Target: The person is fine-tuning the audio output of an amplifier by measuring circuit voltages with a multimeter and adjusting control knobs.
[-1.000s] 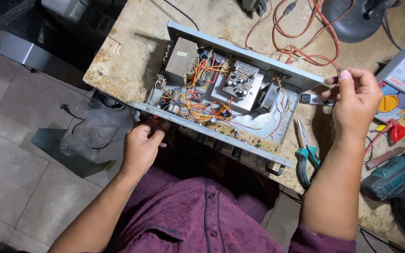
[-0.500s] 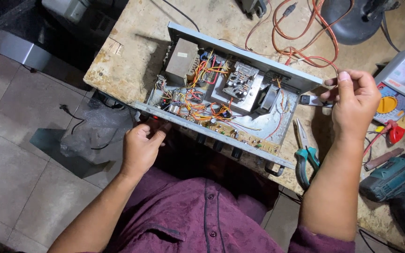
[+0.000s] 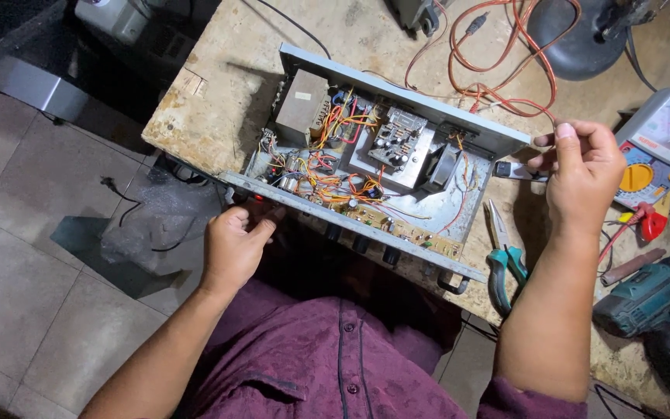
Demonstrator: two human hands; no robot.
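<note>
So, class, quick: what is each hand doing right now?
Left hand: fingers curled on the open chassis front edge.
Right hand: closed on a small dark part; kind unclear.

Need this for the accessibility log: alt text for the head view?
A person's left hand grips the front edge of an open metal chassis full of wiring, while the right hand holds its back corner. Pliers, a multimeter and a drill lie on the workbench.
</note>
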